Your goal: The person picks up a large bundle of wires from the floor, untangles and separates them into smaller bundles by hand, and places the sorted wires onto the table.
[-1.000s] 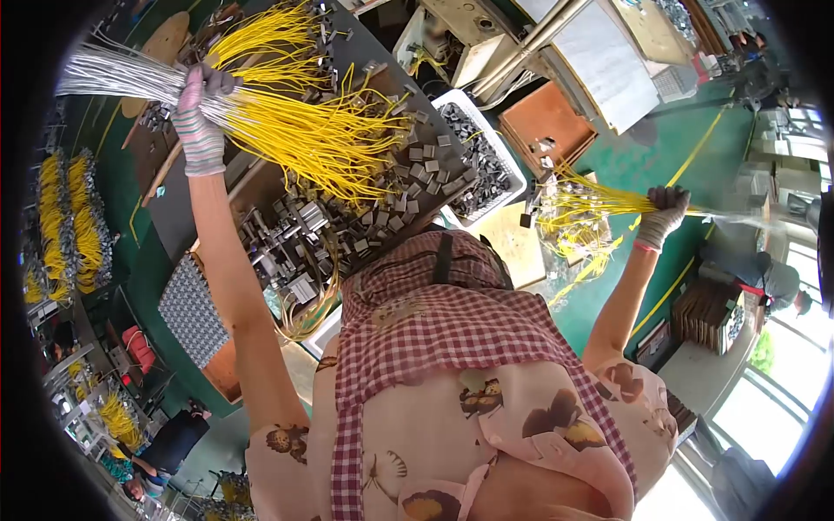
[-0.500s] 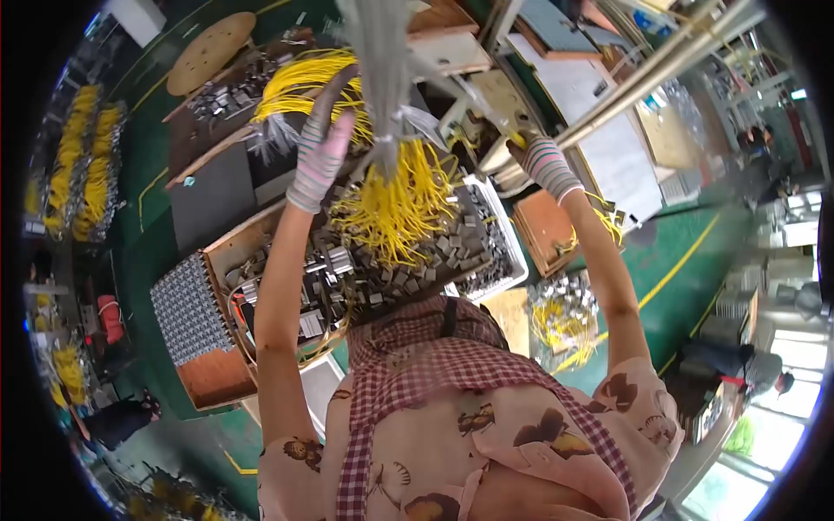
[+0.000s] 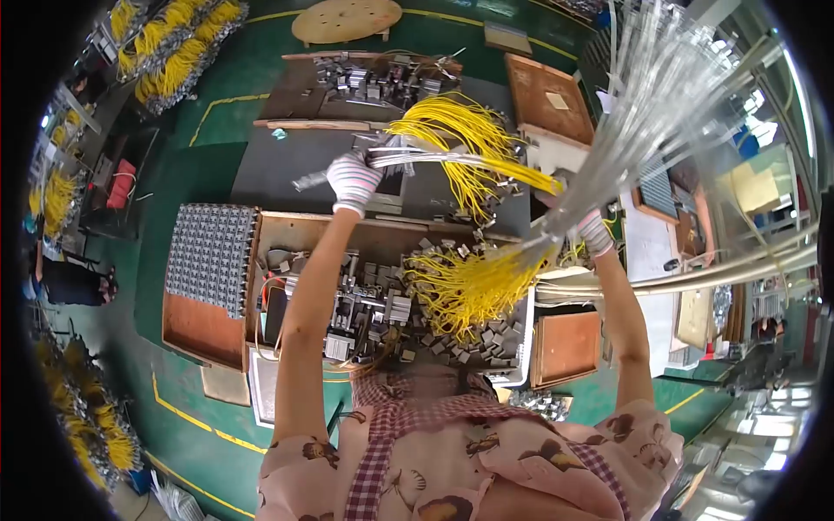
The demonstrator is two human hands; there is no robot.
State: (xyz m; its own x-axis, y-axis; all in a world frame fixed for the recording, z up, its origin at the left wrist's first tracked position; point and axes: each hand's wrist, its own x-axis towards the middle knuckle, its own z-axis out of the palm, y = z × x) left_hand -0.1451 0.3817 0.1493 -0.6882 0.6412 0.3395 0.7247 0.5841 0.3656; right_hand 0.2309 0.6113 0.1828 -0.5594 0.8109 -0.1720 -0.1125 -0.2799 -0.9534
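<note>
My left hand (image 3: 354,180), in a striped glove, is closed around the pale end of a wire bundle (image 3: 434,157). That bundle stretches rightward over the dark table, turning yellow toward my right hand (image 3: 594,233). My gloved right hand is closed at the yellow end, its fingers partly hidden behind a hanging bundle of clear-sleeved wires (image 3: 647,113). The hanging bundle's loose yellow ends (image 3: 473,291) spread over small grey metal pieces (image 3: 486,343) in front of me. Behind the stretched bundle lies a pile of yellow wires (image 3: 460,122).
A wooden box (image 3: 295,230) of metal parts stands before me. To its left is a tray of small grey pieces (image 3: 208,256). Pale poles (image 3: 660,285) cross at right, above a brown wooden tray (image 3: 566,347). Metal parts (image 3: 373,78) lie at the back.
My left hand was raised with fingers extended and is now closed on the wire bundle. The view has turned, and the hanging bundle now slants to the upper right.
</note>
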